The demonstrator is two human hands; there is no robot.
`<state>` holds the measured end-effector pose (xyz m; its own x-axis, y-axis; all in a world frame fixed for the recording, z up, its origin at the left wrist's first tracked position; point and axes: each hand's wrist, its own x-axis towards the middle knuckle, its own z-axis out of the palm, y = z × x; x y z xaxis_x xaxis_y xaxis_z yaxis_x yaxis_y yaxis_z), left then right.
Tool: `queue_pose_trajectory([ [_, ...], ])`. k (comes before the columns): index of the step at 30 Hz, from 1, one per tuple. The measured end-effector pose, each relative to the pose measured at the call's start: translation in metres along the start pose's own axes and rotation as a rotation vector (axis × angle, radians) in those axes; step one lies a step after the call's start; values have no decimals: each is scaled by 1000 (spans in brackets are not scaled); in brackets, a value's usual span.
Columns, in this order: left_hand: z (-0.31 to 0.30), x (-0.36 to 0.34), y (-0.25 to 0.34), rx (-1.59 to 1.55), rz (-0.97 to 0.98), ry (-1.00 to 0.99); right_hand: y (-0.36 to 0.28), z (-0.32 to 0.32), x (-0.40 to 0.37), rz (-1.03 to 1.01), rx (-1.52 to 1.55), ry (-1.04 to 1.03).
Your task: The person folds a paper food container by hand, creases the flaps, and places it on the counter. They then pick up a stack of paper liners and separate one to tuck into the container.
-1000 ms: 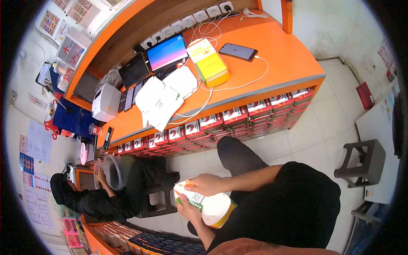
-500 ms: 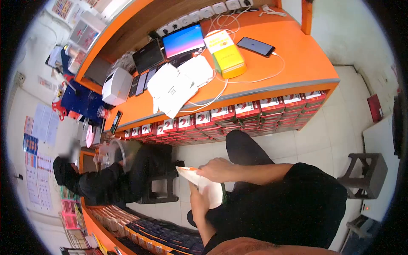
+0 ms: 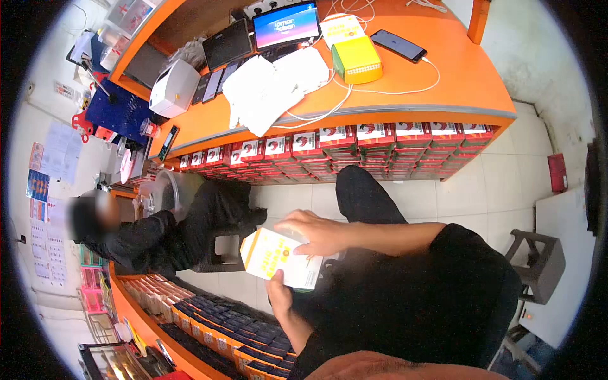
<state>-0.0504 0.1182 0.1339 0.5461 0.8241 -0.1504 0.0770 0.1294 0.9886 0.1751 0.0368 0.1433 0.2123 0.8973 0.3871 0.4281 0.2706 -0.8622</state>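
Observation:
A white carton (image 3: 296, 271) with yellow print and an orange-yellow edge is held above my lap. My left hand (image 3: 279, 296) grips its lower edge, thumb flat on the printed face. At the upper edge, my right hand (image 3: 313, 231) has its fingers bent over the carton and its thumb against the face. Part of the carton's far side and lower end is hidden. On the orange table (image 3: 443, 85) sits a yellow box (image 3: 358, 60) beside a white printed panel (image 3: 342, 28). White flat sheets or cartons (image 3: 259, 92) lie stacked near it.
A tablet (image 3: 286, 26), a charging phone (image 3: 398, 45) and a white printer-like device (image 3: 174, 88) stand on the table. Red boxes (image 3: 373, 136) fill the shelf below. A person in black (image 3: 145, 244) sits at left. A dark stool (image 3: 538, 266) stands at right.
My hands have turned the carton from its plain white side to its printed face. My right hand has moved higher along its edge. The tablet screen now shows text.

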Motion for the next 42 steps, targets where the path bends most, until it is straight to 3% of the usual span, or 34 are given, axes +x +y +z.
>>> queue_pose_trajectory([
  [1, 1, -1, -2, -48, 66, 29, -2, -5, 0, 69, 43, -148],
  [4, 1, 5, 1, 106, -50, 122, -9, -25, 12, 329, 307, -628],
  [7, -6, 12, -32, -58, 55, 140, -4, -16, 9, 434, 287, -529],
  [8, 19, 11, -11, -194, 168, 104, 11, 6, 0, 348, 634, -239],
  [11, 44, 1, 12, 49, 335, 46, -9, 8, 5, 403, 879, 125],
  [12, 45, 3, 4, -48, 301, 83, -1, 16, 4, 340, 818, 180],
  [14, 25, 13, -37, -213, 327, 45, 28, 14, -9, 406, 791, -81],
  [16, 31, 17, -35, -465, 254, 73, 25, 9, -13, 298, 869, -138],
  [19, 40, 11, -18, -323, 117, 77, 8, 6, -10, 359, 706, -100],
  [20, 41, 14, -28, -320, 158, 47, 19, 9, -12, 261, 532, -26],
  [23, 45, 6, -6, -250, 61, -34, 17, -36, 5, 404, 386, 2],
  [25, 35, 5, -5, -65, 10, 26, 10, -101, 30, 453, 233, 229],
  [26, 22, 6, -17, 54, 7, 60, 3, -135, 47, 396, 471, 415],
  [27, 9, 7, -31, 171, 6, 98, 3, -179, 60, 417, 433, 548],
  [28, -4, 5, -43, 326, 24, 147, 1, -223, 73, 211, 461, 591],
  [29, -15, 3, -53, 463, 14, 173, -15, -259, 82, 321, 311, 733],
  [31, -35, -1, -71, 737, -7, 229, -1, -337, 100, 253, 160, 710],
  [34, -64, -3, -109, 796, -74, 261, 12, -384, 122, 424, 151, 699],
  [37, -79, -12, -130, 889, -56, 271, 59, -409, 134, 596, -297, 693],
  [40, -83, -17, -142, 840, -1, 317, 101, -413, 138, 782, -1133, 630],
  [42, -85, -22, -148, 848, 20, 336, 105, -409, 135, 837, -1099, 453],
])
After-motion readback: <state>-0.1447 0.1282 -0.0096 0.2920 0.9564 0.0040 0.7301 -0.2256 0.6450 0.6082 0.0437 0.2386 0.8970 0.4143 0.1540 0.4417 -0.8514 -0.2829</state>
